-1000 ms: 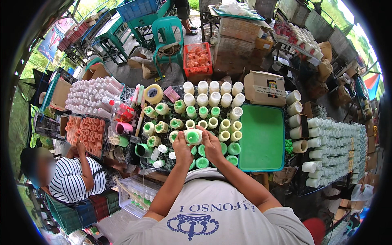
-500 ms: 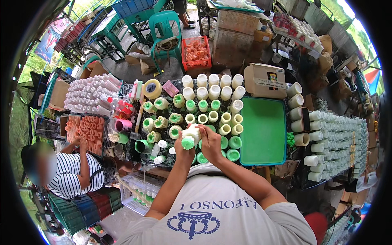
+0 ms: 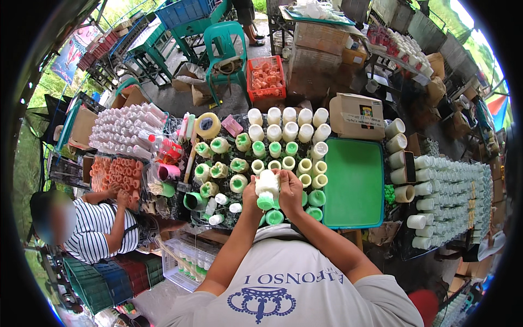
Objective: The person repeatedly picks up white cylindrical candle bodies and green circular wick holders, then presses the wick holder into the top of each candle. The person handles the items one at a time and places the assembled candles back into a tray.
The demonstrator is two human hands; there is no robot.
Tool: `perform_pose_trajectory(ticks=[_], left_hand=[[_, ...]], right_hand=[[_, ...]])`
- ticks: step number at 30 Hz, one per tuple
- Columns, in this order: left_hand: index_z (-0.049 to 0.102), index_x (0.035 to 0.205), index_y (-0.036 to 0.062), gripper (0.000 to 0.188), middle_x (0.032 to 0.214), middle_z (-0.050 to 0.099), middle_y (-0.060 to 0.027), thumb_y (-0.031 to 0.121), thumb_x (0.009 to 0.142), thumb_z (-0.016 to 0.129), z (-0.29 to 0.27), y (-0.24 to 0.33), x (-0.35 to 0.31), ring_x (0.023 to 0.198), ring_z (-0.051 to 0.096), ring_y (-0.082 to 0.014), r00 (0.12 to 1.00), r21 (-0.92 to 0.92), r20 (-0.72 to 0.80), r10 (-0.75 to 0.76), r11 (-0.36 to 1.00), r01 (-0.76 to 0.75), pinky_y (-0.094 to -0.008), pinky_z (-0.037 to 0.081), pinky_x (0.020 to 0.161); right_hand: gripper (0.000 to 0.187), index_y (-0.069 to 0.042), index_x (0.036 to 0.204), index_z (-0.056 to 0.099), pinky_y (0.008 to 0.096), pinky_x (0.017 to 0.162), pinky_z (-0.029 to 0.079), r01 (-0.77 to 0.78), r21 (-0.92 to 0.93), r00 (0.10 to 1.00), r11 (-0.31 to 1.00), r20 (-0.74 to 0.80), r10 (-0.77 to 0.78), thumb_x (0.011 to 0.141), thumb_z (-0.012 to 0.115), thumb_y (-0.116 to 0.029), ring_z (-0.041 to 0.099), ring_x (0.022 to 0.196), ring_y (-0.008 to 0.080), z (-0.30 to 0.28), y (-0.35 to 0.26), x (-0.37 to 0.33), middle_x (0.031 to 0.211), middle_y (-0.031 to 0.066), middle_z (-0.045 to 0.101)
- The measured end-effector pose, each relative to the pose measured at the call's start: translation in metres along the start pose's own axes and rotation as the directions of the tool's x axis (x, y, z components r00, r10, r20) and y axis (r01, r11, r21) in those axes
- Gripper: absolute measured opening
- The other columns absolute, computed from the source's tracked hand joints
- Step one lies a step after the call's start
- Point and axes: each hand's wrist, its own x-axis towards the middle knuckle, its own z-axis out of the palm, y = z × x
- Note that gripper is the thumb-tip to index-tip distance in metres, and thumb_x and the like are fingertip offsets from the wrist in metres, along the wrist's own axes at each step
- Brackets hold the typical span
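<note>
Before the near edge of the desk [image 3: 229,219], the wearer's shirt [image 3: 261,261] carries dark blue lettering and a crown emblem. Above that edge, near its midpoint, a white-and-green piece [image 3: 267,181] is held, green end tilted toward the wearer. The left hand [image 3: 251,199] is curled around the left side; the right hand [image 3: 291,192] pinches the upper right side between thumb and bent fingers. This opposed grip presumably stabilizes the piece and leaves its upper face exposed.

Close to the near edge, green cups [image 3: 274,217] stand upright below the hands. Beyond them stand hollow cream cylinders [image 3: 304,167]. Toward the right edge lies a green tray [image 3: 353,182], apparently positioned for reach by the right hand.

White cylinders [image 3: 290,129] stand in rows toward the far edge; the grouping likely separates unlike pieces. Near the far left corner lies a tape roll [image 3: 207,126]. At the far right corner, a cardboard box [image 3: 357,117] bears a dark printed panel and handwritten lines.

Past the far edge, a red crate [image 3: 267,96] contains orange pieces.
</note>
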Motion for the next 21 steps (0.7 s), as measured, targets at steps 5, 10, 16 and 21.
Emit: perform_pose_trajectory(ticks=[5, 10, 16, 21], left_hand=[[0.058, 0.135, -0.0007, 0.053, 0.124, 0.070, -0.0141, 0.044, 0.112, 0.042, -0.004, -0.004, 0.006, 0.112, 0.070, -0.0281, 0.995, -0.070, 0.099, -0.033, 0.997, 0.040, -0.0427, 0.057, 0.099], [0.060, 0.128, 0.0019, 0.042, 0.115, 0.071, -0.0119, 0.039, 0.112, 0.048, -0.040, -0.019, 0.010, 0.103, 0.071, -0.0247, 0.915, 0.186, 0.382, 0.128, 0.959, -0.212, -0.0385, 0.058, 0.093], [0.051, 0.137, 0.0082, 0.034, 0.117, 0.066, -0.0073, 0.033, 0.115, 0.041, 0.008, 0.008, -0.029, 0.104, 0.068, -0.0192, 0.957, 0.224, 0.262, 0.126, 0.956, -0.188, -0.0346, 0.057, 0.093], [0.040, 0.151, 0.0085, 0.046, 0.138, 0.057, -0.0114, 0.035, 0.114, 0.042, 0.038, 0.033, -0.058, 0.124, 0.061, -0.0219, 0.923, 0.182, 0.380, -0.063, 0.983, -0.007, -0.0379, 0.051, 0.105]], right_hand=[[0.037, 0.003, 0.104, 0.068, 0.0261, 0.078, 0.054, -0.078, 0.107, 0.996, 0.991, 0.057, 0.072, 0.114, 0.048, -0.026, 0.064, 0.085, 0.0091, -0.002, 0.001, 0.002, 0.097, 0.0061, 0.072], [0.036, 0.001, 0.098, 0.067, 0.0259, 0.069, 0.049, -0.155, 0.182, 0.985, 0.971, 0.100, 0.139, 0.114, 0.049, -0.026, 0.059, 0.077, 0.0071, -0.002, 0.003, 0.002, 0.088, 0.0019, 0.067], [0.038, 0.002, 0.095, 0.066, 0.0297, 0.067, 0.047, -0.074, -0.135, 0.972, 0.988, 0.210, 0.102, 0.112, 0.051, -0.029, 0.054, 0.072, 0.0096, -0.024, 0.010, 0.028, 0.077, 0.0018, 0.063], [0.036, 0.002, 0.097, 0.067, 0.0307, 0.069, 0.048, -0.050, -0.237, 0.874, 0.970, 0.461, 0.157, 0.110, 0.055, -0.030, 0.055, 0.074, 0.0103, -0.036, -0.009, 0.045, 0.081, 0.0020, 0.064]])
